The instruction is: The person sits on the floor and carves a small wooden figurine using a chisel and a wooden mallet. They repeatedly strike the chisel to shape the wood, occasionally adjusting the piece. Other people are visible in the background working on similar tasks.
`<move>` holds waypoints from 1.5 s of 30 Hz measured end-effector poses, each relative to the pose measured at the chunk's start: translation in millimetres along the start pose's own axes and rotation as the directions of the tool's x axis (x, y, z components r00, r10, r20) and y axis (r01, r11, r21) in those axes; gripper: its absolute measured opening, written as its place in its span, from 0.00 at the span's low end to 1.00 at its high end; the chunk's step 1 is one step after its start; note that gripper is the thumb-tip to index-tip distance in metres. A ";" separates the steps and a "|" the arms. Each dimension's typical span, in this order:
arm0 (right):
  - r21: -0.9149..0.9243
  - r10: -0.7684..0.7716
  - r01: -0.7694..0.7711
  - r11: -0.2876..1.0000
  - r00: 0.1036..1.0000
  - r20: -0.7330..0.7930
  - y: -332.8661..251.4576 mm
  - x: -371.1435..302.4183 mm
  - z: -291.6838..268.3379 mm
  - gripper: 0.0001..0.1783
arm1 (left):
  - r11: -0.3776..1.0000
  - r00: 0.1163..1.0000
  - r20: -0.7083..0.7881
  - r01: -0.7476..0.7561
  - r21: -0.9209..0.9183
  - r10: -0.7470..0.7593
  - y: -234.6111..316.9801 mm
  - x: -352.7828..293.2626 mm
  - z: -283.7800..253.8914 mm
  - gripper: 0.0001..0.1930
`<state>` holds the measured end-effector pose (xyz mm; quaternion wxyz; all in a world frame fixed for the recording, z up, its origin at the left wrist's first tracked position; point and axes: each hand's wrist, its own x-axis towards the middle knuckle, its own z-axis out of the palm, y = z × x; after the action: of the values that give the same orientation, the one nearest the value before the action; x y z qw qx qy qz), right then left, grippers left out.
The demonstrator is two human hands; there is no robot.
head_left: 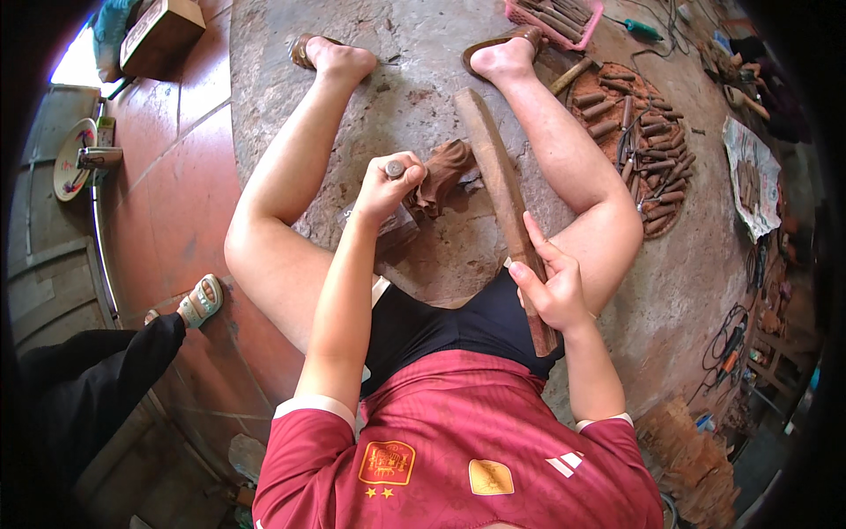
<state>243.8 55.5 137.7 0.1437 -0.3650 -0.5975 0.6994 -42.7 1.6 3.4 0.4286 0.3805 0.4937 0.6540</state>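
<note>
My left hand (384, 189) is wrapped round a chisel, whose round butt end (396, 168) points up; its blade is hidden below my fist. Right beside that fist lies a reddish-brown carved piece of wood (444, 169) with folds and hollows cut in it. A squared block (397, 231) sits on the near side of the carving, partly behind my left wrist. My right hand (553, 291) grips a long wooden bat (494, 163) near its lower end. The bat slants up and away past the carving's right side.
Many tools with wooden handles (656, 145) lie on a round reddish patch at right. Beyond are a mallet (573, 75) and a pink basket of tools (555, 19). Newspaper (752, 181) lies farther right. Another person's sandalled foot (201, 301) is at left, near a fan (75, 159).
</note>
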 end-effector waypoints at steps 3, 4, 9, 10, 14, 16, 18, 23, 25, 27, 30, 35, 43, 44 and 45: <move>-0.043 -0.005 0.006 0.999 0.999 0.040 1.3 -2.4 -0.1 0.37 | 0.990 0.990 0.035 0.139 0.040 -0.140 7.9 -4.2 1.4 0.19; -0.075 -0.019 0.023 0.997 0.998 0.052 1.3 -2.6 -0.3 0.37 | 0.986 0.986 0.032 0.160 0.034 -0.162 9.1 -6.2 4.9 0.19; -0.356 -0.251 0.289 0.889 0.956 0.150 7.9 0.6 -2.1 0.40 | 0.996 0.986 -0.164 0.049 0.075 -0.037 -3.3 -17.7 15.3 0.19; -0.370 -0.248 0.288 0.883 0.957 0.154 7.0 -1.4 -2.4 0.41 | 0.995 0.984 -0.176 0.037 0.090 -0.021 -6.3 -19.9 14.5 0.18; -0.425 -0.336 0.381 0.821 0.925 0.180 1.6 -17.3 -1.2 0.44 | 0.959 0.983 -0.160 -0.038 0.281 0.086 2.9 -21.8 31.4 0.16; -0.448 -0.517 0.537 0.715 0.837 0.180 4.2 -15.7 2.7 0.46 | 0.935 0.983 -0.129 -0.082 0.344 0.134 -2.6 -19.9 36.2 0.16; -0.540 -0.513 0.531 0.654 0.835 0.200 14.5 -11.4 5.6 0.46 | 0.933 0.994 -0.033 -0.084 0.350 0.102 -9.4 -17.6 30.4 0.10; -0.747 -0.264 0.343 0.569 0.937 0.230 -7.5 -6.4 8.7 0.41 | 0.938 0.964 -0.111 -0.202 0.280 0.241 -7.0 -15.2 34.1 0.09; -0.701 -0.404 0.422 0.575 0.891 0.206 -1.9 -5.6 9.4 0.40 | 0.929 0.964 -0.063 -0.230 0.291 0.258 1.9 -9.6 36.9 0.08; -0.649 -0.526 0.500 0.573 0.832 0.177 6.9 -1.9 11.2 0.41 | 0.947 0.972 -0.110 -0.170 0.271 0.206 -1.6 -7.5 33.9 0.08; -0.734 -0.391 0.414 0.538 0.894 0.218 7.5 7.7 11.7 0.41 | 0.991 0.985 -0.149 -0.069 0.115 0.086 1.0 4.2 25.1 0.07; -0.622 -0.507 0.474 0.623 0.851 0.140 -0.1 12.4 10.2 0.40 | 0.991 0.966 -0.229 0.110 -0.072 -0.124 -11.8 3.0 5.6 0.12; -0.792 -0.313 0.374 0.483 0.918 0.243 0.9 9.1 9.1 0.40 | 0.998 0.982 -0.186 -0.026 0.064 0.037 -5.7 -11.4 10.7 0.02; -0.768 -0.381 0.411 0.491 0.894 0.235 1.7 6.5 8.6 0.39 | 0.997 0.977 -0.211 -0.013 0.081 0.030 -5.7 -11.4 14.2 0.02; -0.745 -0.447 0.447 0.496 0.867 0.223 3.8 3.5 8.3 0.39 | 0.987 0.974 -0.195 -0.095 0.131 0.119 -5.9 -8.3 16.2 0.01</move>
<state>236.5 50.7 133.1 0.1477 -0.2232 -0.9121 0.3107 -23.8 -0.2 0.7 0.3167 0.3634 0.5520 0.6804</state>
